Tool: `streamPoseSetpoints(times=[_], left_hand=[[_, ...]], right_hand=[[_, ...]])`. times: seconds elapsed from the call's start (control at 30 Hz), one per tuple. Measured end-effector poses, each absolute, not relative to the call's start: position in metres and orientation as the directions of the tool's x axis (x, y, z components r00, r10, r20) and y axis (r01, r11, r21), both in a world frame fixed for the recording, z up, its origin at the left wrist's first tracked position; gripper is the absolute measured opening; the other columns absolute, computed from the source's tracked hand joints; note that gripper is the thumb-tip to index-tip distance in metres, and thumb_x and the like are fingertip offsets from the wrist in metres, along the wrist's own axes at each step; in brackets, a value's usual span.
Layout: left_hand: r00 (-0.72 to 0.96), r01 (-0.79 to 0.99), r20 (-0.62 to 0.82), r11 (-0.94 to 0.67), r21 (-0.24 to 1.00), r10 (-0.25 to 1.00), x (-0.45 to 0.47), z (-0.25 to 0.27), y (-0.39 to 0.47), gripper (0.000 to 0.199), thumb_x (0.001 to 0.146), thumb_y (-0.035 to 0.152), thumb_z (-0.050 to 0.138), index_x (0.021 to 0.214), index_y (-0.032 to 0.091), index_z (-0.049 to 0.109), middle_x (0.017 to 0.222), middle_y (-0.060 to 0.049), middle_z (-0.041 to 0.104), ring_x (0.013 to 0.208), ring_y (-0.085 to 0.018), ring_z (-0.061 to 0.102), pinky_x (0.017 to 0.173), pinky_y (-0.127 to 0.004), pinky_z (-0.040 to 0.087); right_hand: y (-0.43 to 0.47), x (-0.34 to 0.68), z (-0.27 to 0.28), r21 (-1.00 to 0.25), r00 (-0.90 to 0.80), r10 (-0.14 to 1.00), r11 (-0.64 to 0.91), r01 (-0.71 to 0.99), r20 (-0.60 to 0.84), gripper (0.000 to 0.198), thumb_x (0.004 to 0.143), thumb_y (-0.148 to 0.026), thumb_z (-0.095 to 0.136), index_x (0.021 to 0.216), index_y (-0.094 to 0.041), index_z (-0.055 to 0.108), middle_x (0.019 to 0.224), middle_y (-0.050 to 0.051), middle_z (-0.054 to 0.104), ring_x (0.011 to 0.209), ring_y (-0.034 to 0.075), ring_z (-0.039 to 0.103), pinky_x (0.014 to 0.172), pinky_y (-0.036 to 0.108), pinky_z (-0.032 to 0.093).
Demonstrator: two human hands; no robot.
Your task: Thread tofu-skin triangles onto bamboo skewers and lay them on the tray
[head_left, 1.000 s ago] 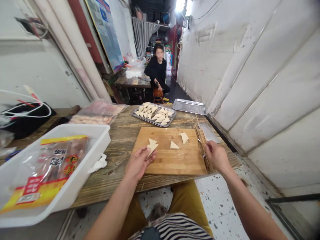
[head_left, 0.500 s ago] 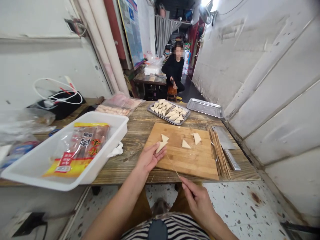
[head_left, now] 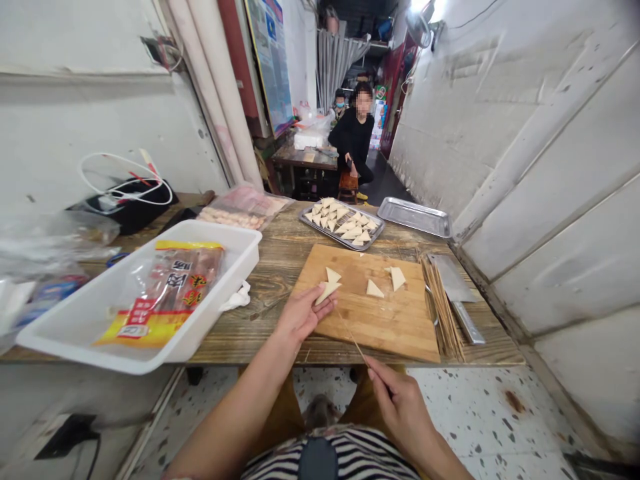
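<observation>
My left hand (head_left: pixel 310 312) pinches a pale, tofu-like triangle (head_left: pixel 329 291) over the left part of a wooden cutting board (head_left: pixel 380 327). A second pale triangle (head_left: pixel 333 274) lies just beyond the held one, nearly touching it. In my right hand (head_left: pixel 397 393), at the board's front edge, is a thin bamboo skewer (head_left: pixel 357 343), slanting up and left toward my left hand. Whether its tip meets the held triangle I cannot tell. Farther right on the board are a single triangle (head_left: pixel 374 289) and a small group of pieces (head_left: pixel 397 278).
A metal tray (head_left: pixel 306 221) bears several triangles; beside it is another metal tray (head_left: pixel 415 217). Bamboo skewers (head_left: pixel 443 310) and a cleaver (head_left: pixel 453 279) lie at right. A white tub (head_left: pixel 245 250) holds a packaged food bag (head_left: pixel 173 287). A person (head_left: pixel 353 137) sits beyond the table.
The skewer and my right hand have shifted very slightly. The whole view has moved a little to the right; my left hand keeps its hold on the triangle.
</observation>
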State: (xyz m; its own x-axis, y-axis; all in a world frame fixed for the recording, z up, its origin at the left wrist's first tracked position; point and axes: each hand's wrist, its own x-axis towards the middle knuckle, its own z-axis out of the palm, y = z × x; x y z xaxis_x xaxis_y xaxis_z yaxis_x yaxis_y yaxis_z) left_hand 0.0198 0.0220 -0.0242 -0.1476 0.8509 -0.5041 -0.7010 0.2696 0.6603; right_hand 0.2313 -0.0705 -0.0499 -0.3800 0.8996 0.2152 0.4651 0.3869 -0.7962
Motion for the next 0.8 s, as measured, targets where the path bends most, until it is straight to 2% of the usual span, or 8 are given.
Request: streamPoseSetpoints(times=[0.37, 0.53, 0.8], left_hand=[[-0.094, -0.664, -0.462, 0.290, 0.689, 0.882, 0.021, -0.022, 0.017, 0.011, 0.079, 0.011, 0.057, 0.086, 0.006, 0.064, 0.086, -0.015, 0.069, 0.075, -0.017, 0.068, 0.068, -0.027, 0.057], [-0.093, -0.651, -0.454, 0.291, 0.701, 0.886, 0.023, -0.018, 0.013, 0.010, 0.079, 0.011, 0.059, 0.085, 0.006, 0.065, 0.089, -0.015, 0.069, 0.076, -0.018, 0.068, 0.070, -0.027, 0.057], [-0.077, -0.655, -0.437, 0.285, 0.700, 0.896, 0.027, -0.012, 0.009, 0.008, 0.077, 0.010, 0.060, 0.082, 0.007, 0.065, 0.092, -0.014, 0.069, 0.079, -0.020, 0.068, 0.072, -0.030, 0.057]], right_hand=[[-0.074, 0.226, -0.056, -0.760, -0.348, 0.884, 0.451, 0.467, 0.311, 0.031, 0.092, -0.021, 0.042, 0.117, -0.018, 0.060, 0.106, 0.008, 0.068, 0.091, 0.019, 0.067, 0.078, 0.027, 0.055], [-0.075, 0.220, -0.055, -0.725, -0.338, 0.863, 0.501, 0.472, 0.376, 0.032, 0.091, -0.018, 0.042, 0.117, -0.019, 0.061, 0.106, 0.008, 0.068, 0.092, 0.020, 0.067, 0.082, 0.029, 0.055], [-0.076, 0.217, -0.053, -0.731, -0.337, 0.873, 0.481, 0.484, 0.351, 0.032, 0.092, -0.018, 0.041, 0.116, -0.016, 0.061, 0.108, 0.010, 0.067, 0.096, 0.019, 0.065, 0.085, 0.028, 0.053]])
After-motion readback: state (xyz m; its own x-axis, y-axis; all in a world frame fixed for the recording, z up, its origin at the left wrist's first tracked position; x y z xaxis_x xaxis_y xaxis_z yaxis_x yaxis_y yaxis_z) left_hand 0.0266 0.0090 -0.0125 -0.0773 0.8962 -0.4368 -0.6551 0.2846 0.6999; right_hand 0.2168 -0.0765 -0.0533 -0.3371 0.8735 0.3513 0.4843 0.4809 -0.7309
